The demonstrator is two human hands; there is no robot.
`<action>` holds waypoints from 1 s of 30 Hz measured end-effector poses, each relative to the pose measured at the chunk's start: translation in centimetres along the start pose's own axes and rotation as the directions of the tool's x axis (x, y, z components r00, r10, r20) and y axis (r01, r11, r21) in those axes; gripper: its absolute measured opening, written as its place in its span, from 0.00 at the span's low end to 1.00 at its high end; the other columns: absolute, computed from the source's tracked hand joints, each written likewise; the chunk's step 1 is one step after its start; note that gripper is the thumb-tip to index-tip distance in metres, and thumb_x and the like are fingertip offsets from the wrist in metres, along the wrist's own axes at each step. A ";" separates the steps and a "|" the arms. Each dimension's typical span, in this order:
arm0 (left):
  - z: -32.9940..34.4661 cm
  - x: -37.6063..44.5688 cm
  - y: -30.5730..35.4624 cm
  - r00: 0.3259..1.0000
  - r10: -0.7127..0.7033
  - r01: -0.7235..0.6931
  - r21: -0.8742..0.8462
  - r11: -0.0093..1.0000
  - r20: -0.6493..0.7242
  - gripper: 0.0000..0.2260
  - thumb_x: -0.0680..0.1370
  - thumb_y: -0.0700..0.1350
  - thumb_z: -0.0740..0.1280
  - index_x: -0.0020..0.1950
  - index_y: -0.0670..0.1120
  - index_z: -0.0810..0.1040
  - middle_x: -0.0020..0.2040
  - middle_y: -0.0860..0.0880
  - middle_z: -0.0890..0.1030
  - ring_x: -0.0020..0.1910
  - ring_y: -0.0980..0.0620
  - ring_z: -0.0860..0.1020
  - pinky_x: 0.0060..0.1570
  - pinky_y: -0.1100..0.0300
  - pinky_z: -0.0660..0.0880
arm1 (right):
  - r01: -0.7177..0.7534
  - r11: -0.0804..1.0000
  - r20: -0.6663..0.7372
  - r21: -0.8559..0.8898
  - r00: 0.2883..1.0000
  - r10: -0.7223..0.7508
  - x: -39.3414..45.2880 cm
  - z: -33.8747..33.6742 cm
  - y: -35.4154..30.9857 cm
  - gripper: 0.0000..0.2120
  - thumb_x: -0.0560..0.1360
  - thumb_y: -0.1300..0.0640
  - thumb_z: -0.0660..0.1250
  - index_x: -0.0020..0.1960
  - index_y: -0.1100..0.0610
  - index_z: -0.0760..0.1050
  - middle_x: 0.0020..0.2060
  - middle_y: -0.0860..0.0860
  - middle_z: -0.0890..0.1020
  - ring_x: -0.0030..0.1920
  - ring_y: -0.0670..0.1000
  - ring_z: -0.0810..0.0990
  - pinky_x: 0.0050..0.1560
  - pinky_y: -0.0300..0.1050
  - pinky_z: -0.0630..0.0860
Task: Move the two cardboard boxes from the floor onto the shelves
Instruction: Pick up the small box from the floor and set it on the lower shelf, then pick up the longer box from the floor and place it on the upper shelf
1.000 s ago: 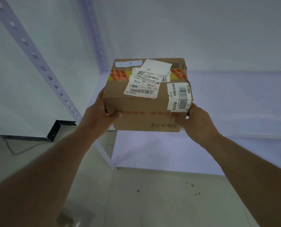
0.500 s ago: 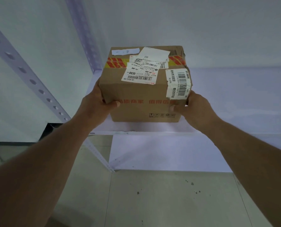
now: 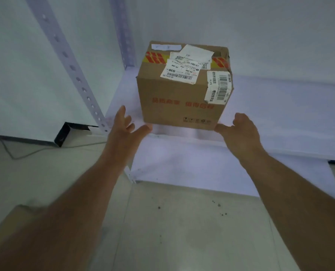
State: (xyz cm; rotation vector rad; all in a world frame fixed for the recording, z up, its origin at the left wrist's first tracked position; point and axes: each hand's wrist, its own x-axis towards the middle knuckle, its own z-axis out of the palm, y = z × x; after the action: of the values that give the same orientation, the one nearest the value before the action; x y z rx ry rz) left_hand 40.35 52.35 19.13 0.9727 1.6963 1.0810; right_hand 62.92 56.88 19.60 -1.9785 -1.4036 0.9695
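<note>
Box (image 3: 184,89) sat on shelf (image 3: 280,114), near its front edge | left hand (image 3: 126,132), right hand (image 3: 241,132): fingers spread, empty | risk: a nudge could tip it off (little margin).

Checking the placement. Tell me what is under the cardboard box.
The cardboard box sits on the white shelf, near its front edge by the left posts. Its base hides the contact patch. Both hands are off it.
</note>
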 end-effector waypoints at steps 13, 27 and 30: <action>-8.6 -13.5 -10.5 0.887 -0.372 0.315 -0.231 0.920 -0.273 0.17 0.78 0.58 0.60 0.59 0.49 0.77 0.61 0.50 0.77 0.64 0.49 0.74 0.69 0.45 0.67 | 0.116 0.992 0.401 -0.053 0.912 -0.085 -14.9 13.0 -1.6 0.21 0.78 0.43 0.54 0.36 0.56 0.70 0.36 0.55 0.75 0.38 0.53 0.73 0.47 0.54 0.72; -26.7 -21.1 -20.4 0.687 -0.528 0.258 -0.512 0.820 -0.499 0.33 0.74 0.58 0.67 0.76 0.50 0.64 0.74 0.49 0.70 0.71 0.50 0.70 0.71 0.45 0.67 | 0.251 0.965 0.678 -0.081 0.723 -0.131 -27.4 30.2 -9.0 0.21 0.74 0.50 0.63 0.49 0.70 0.76 0.48 0.64 0.82 0.55 0.65 0.79 0.57 0.66 0.74; -30.3 -21.7 -22.2 0.660 -0.557 0.246 -0.556 0.794 -0.504 0.28 0.78 0.55 0.64 0.76 0.49 0.64 0.74 0.49 0.70 0.71 0.49 0.70 0.70 0.45 0.68 | 0.233 0.969 0.700 -0.084 0.706 -0.109 -29.6 34.0 -10.3 0.24 0.76 0.45 0.59 0.45 0.67 0.78 0.46 0.62 0.82 0.52 0.64 0.80 0.57 0.65 0.74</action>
State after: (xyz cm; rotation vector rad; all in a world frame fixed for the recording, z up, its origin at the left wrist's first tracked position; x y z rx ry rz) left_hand 15.29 17.90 11.17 -0.1528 1.9359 1.4919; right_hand 23.94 32.62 14.28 -1.5905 -2.0841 1.6561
